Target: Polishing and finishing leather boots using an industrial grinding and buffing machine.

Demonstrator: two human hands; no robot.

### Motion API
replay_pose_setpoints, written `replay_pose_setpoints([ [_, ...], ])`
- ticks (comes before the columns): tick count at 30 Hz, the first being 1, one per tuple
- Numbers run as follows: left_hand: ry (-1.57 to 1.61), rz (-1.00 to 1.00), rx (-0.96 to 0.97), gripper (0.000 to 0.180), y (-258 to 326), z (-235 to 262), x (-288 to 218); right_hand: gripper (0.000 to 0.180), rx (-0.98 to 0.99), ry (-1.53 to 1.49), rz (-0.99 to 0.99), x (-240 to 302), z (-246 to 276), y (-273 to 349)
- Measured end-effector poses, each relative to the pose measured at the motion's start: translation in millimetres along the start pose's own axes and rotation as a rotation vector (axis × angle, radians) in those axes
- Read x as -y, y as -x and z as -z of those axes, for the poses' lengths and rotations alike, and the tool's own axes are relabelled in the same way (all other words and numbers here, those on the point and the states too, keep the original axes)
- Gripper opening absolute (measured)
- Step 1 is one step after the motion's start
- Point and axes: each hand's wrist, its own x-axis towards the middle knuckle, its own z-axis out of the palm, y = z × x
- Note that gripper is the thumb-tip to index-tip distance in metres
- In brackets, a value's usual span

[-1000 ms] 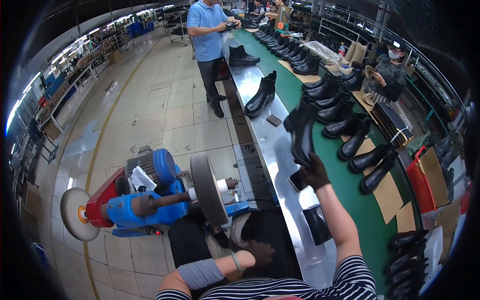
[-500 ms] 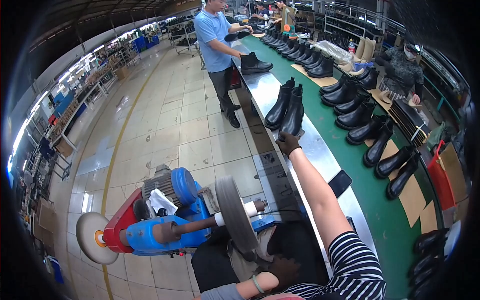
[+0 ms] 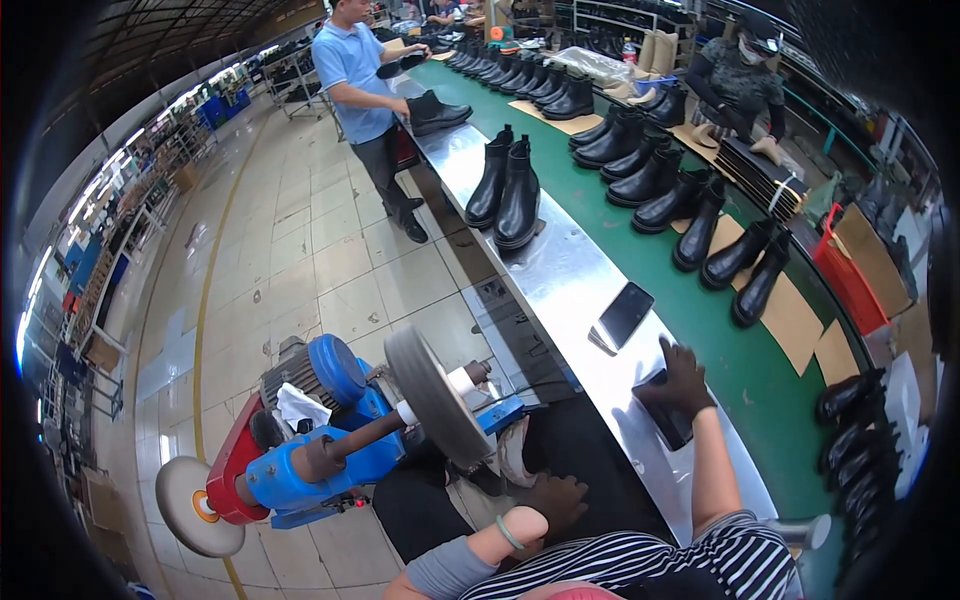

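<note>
The gloved right hand (image 3: pixel 685 383) is covering part of a dark flat item (image 3: pixel 674 428) on the metal tabletop (image 3: pixel 565 285), one finger extending, though whether it is gripping I cannot tell; the gloved left hand (image 3: pixel 556 503) is hanging low, its hold unclear; a phone (image 3: pixel 624 315) is lying near the right hand; black boots (image 3: pixel 518 195) are standing beyond.

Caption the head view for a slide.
Gloved right hand over a dark object on a metal counter, black ankle boots standing beyond.

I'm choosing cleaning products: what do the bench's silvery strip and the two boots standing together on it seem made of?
Silvery strip: metal, perhaps steel; smooth, with bright, streaky reflections.
Boots: glossy black leather or synthetic lookalike; smooth, with curved highlights.
</note>
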Motion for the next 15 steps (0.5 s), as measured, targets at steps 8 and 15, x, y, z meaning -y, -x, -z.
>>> replay_pose_setpoints([
  [8, -0.041, 0.07, 0.097, 0.037, -10.0, -13.9, 2.2, 0.082, -0.47, 0.023, 0.018, -15.8, -65.7, 50.5],
  [15, 0.059, 0.074, 0.087, 0.035, -11.5, -11.7, 10.2, 0.07, -0.451, 0.088, -0.08, -20.1, -63.0, 49.9],
])
